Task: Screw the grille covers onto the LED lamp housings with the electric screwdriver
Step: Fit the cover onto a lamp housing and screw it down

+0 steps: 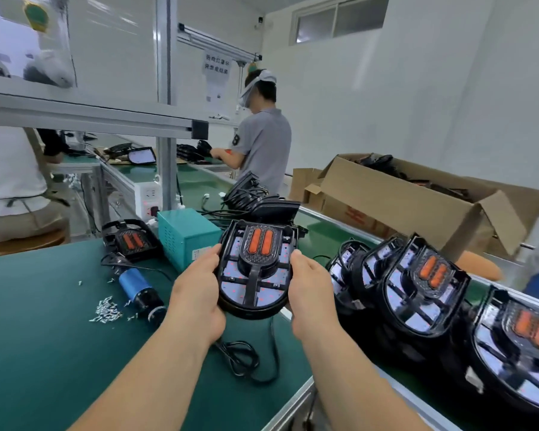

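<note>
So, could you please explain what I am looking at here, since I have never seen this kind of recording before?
There is no machine: a person wears one camera on the head, so you look down along their own arms. The left hand and right hand grip a black lamp by its sides, grille and two orange strips facing up. On the green table lie the blue screwdriver, untouched, a heap of screws, a teal box and a second lamp. More lamps lean in a row on the right, before a cardboard box. Another person works further back.
</note>
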The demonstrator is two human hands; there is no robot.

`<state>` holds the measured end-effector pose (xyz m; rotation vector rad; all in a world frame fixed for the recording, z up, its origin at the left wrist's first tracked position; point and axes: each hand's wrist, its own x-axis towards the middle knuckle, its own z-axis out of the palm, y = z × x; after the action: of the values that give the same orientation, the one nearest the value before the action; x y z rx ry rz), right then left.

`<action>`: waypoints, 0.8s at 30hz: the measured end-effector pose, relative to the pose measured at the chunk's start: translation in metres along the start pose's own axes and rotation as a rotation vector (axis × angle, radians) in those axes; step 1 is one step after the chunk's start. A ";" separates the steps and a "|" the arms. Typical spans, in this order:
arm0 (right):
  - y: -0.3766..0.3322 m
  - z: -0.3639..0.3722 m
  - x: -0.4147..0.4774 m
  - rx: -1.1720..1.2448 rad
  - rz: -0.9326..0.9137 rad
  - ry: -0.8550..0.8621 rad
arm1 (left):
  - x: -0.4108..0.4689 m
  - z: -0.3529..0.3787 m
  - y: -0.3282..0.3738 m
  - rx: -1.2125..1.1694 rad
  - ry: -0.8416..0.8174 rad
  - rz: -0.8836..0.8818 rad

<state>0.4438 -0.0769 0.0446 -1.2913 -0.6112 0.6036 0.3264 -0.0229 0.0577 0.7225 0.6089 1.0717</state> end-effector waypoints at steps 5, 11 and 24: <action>-0.020 -0.043 0.001 0.003 -0.047 0.066 | -0.001 0.035 -0.020 0.031 -0.113 -0.047; -0.049 -0.090 -0.006 -0.019 -0.061 0.191 | -0.014 0.082 -0.037 0.053 -0.308 -0.089; -0.082 -0.195 -0.020 0.058 -0.134 0.412 | -0.049 0.171 -0.095 0.146 -0.500 -0.216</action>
<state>0.5742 -0.2385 0.0908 -1.2625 -0.3322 0.2314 0.4899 -0.1357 0.0954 0.9869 0.3246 0.6162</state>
